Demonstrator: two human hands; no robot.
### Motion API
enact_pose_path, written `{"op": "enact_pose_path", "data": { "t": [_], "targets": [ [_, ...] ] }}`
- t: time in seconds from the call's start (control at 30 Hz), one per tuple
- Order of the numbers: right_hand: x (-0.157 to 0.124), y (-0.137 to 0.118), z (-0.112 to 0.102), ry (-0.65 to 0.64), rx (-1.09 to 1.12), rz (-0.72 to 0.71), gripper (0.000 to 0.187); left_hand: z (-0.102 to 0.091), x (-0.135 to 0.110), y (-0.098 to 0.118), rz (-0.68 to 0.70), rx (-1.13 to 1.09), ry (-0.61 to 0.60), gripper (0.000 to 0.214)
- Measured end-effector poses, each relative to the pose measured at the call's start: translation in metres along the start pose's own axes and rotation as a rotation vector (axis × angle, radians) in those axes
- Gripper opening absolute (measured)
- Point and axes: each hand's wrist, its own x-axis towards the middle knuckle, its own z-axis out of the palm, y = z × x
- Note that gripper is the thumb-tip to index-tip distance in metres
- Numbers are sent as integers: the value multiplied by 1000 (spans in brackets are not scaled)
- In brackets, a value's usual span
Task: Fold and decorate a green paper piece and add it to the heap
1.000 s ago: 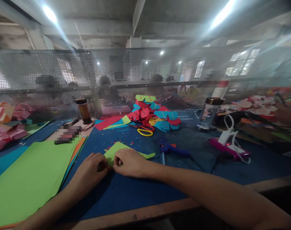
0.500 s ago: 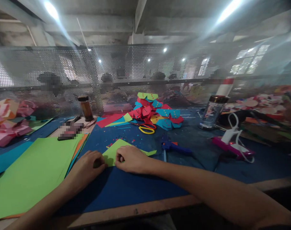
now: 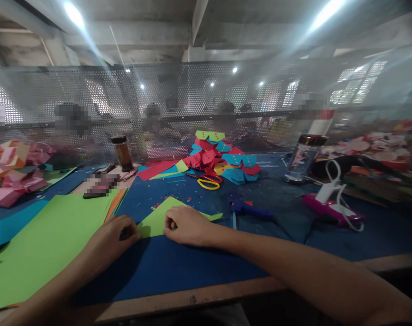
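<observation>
A light green sheet of paper [image 3: 154, 223], which looks folded, lies on the dark blue table mat in front of me. My left hand [image 3: 116, 237] is closed at its left corner, fingertips pressed together on the paper. Curled on the sheet's near edge, my right hand [image 3: 187, 226] grips or presses it and covers its middle. A narrow green tip sticks out beyond the right wrist. Beneath my left forearm lies a stack of large green sheets [image 3: 53, 240], with orange and blue edges showing under it.
Yellow-and-red-handled scissors [image 3: 209, 183] lie beyond the paper, before a pile of dotted paper masks [image 3: 210, 156]. A blue glue gun [image 3: 248, 208] and a magenta one [image 3: 331, 210] are to the right. A clear bottle [image 3: 302, 160] and a brown jar [image 3: 122, 156] stand farther back.
My left hand has slid left along the near edge of the green paper, exposing more of it. The right hand stays nearly in place. The view has shifted very slightly.
</observation>
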Motion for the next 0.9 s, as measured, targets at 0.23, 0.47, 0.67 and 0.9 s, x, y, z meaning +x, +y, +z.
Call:
{"op": "enact_pose_path", "data": {
  "t": [0.23, 0.47, 0.67, 0.9],
  "targets": [
    [0, -1, -1, -3, 25, 4, 6, -7, -8, -7, -23, -3, -1, 23],
    [0, -1, -1, 4, 26, 5, 5, -5, -11, -15, -29, 15, 36, 23],
    [0, 0, 0, 17, 37, -4, 6, -4, -13, -16, -27, 25, 61, 24],
    [1, 1, 1, 19, 31, 0, 7, -5, -14, -13, -33, 17, 82, 27]
  ]
}}
